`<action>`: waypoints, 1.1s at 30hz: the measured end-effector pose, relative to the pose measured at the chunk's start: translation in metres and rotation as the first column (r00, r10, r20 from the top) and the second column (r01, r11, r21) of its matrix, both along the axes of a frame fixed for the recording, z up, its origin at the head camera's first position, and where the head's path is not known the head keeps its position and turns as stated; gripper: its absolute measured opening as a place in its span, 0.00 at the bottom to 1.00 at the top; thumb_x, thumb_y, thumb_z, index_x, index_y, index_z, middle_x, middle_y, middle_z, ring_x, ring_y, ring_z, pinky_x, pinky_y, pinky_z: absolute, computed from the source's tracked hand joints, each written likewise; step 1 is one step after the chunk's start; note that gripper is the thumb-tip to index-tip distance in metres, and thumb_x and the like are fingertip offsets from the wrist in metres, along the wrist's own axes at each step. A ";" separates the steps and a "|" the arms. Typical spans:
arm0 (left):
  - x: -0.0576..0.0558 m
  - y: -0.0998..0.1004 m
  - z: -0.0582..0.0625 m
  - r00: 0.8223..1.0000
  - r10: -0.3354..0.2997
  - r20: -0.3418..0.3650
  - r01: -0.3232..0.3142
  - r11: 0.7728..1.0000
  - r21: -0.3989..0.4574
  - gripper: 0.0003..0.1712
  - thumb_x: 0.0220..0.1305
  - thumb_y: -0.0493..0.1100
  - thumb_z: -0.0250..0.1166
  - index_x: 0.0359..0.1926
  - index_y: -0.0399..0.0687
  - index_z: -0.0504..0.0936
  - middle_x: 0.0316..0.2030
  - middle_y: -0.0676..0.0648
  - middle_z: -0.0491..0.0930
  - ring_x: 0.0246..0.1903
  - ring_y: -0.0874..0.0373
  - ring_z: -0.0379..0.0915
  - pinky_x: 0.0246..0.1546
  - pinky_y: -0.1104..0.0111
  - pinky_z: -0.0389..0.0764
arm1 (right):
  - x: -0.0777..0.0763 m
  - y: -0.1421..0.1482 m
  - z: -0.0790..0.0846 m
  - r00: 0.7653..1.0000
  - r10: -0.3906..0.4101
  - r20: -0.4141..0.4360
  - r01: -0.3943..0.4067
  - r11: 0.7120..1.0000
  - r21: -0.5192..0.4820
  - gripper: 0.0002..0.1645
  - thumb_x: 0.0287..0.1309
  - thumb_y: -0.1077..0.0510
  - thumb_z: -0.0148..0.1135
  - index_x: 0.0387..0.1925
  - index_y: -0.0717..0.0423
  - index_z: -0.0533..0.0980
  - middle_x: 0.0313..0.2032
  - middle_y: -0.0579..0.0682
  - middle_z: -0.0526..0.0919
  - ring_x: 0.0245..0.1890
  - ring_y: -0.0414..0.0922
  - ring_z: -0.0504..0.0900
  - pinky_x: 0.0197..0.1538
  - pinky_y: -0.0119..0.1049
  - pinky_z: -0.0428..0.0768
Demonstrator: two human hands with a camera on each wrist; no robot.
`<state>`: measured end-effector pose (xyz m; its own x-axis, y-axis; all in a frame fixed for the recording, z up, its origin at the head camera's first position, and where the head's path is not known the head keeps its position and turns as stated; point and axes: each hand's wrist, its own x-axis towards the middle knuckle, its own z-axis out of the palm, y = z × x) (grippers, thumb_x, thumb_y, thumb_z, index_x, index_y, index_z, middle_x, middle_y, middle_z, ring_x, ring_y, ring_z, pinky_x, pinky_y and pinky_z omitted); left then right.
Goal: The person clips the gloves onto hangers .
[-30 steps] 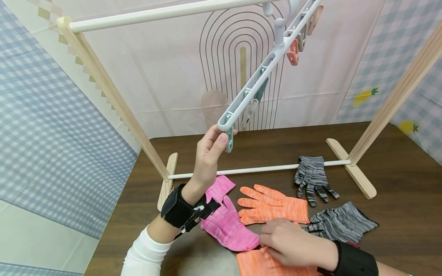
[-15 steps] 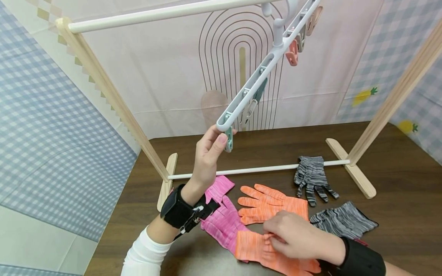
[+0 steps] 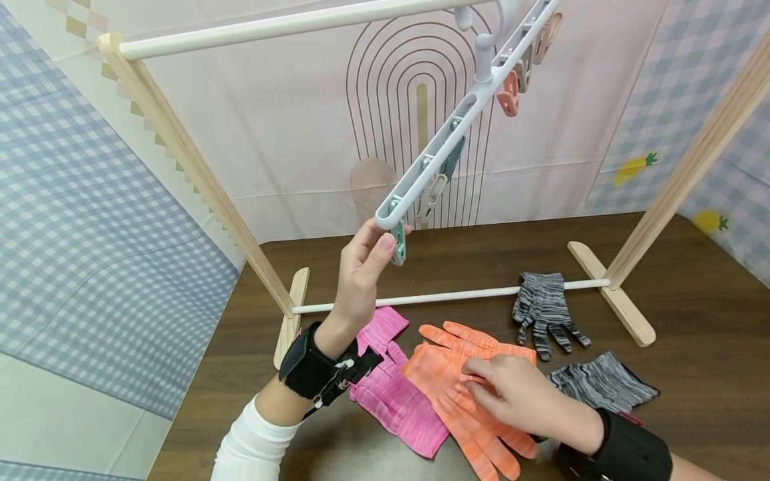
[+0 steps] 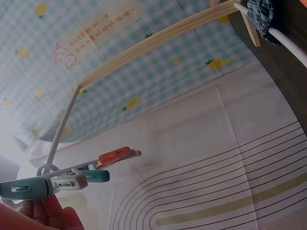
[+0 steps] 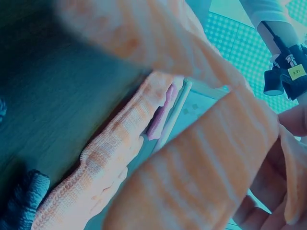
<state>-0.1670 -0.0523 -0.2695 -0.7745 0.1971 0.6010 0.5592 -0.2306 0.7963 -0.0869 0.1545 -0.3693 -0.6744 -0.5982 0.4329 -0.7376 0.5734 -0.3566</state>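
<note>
In the head view my left hand (image 3: 361, 267) pinches the green clothespin (image 3: 400, 244) at the near end of a pale blue clip hanger (image 3: 434, 160). The left wrist view shows that clothespin (image 4: 26, 188) above the fingers. My right hand (image 3: 517, 391) pinches an orange glove (image 3: 460, 417) by its middle, its fingers hanging toward the front edge. A second orange glove (image 3: 475, 337) lies behind, partly covered by the held one. Up close in the right wrist view, the held glove (image 5: 206, 153) is folded and blurred. Pink gloves (image 3: 391, 394) lie to its left.
A wooden stand with a white top rod (image 3: 289, 20) carries the hanger, which bears more clothespins (image 3: 510, 93). One grey-black glove (image 3: 544, 310) drapes over the lower rod (image 3: 445, 294). Another grey-black glove (image 3: 607, 382) lies on the dark wooden table (image 3: 692, 294) near the right wrist.
The right hand has lifted the orange glove from the front of the table, turning it and bringing it over the other orange glove. The left hand stays at the clothespin.
</note>
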 end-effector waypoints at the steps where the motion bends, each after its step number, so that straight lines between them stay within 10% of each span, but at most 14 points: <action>1: 0.000 0.000 0.000 1.000 -0.001 -0.001 0.001 1.000 0.001 0.45 0.55 0.64 0.54 0.50 0.21 0.62 0.36 0.61 0.76 0.32 0.66 0.63 0.33 0.75 0.66 | 0.000 0.000 0.000 1.000 -0.004 0.003 0.004 1.000 -0.010 0.11 0.47 0.63 0.62 0.27 0.44 0.70 0.12 0.33 0.51 0.14 0.25 0.47 0.19 0.18 0.48; 16: 0.000 0.000 0.000 1.000 0.006 0.010 -0.006 1.000 0.008 0.45 0.55 0.64 0.55 0.50 0.21 0.63 0.36 0.61 0.76 0.33 0.66 0.64 0.34 0.75 0.66 | -0.005 -0.003 -0.003 0.998 -0.036 -0.051 0.026 0.981 -0.192 0.03 0.53 0.59 0.60 0.28 0.48 0.73 0.17 0.32 0.66 0.15 0.23 0.52 0.20 0.13 0.54; 33: 0.000 0.000 0.000 1.000 0.005 0.014 -0.006 1.000 0.012 0.45 0.55 0.64 0.55 0.50 0.21 0.63 0.36 0.61 0.76 0.33 0.66 0.64 0.33 0.75 0.66 | -0.014 -0.003 0.002 0.983 -0.099 -0.151 0.039 0.934 -0.356 0.06 0.50 0.63 0.61 0.30 0.51 0.73 0.14 0.35 0.61 0.13 0.25 0.52 0.18 0.13 0.52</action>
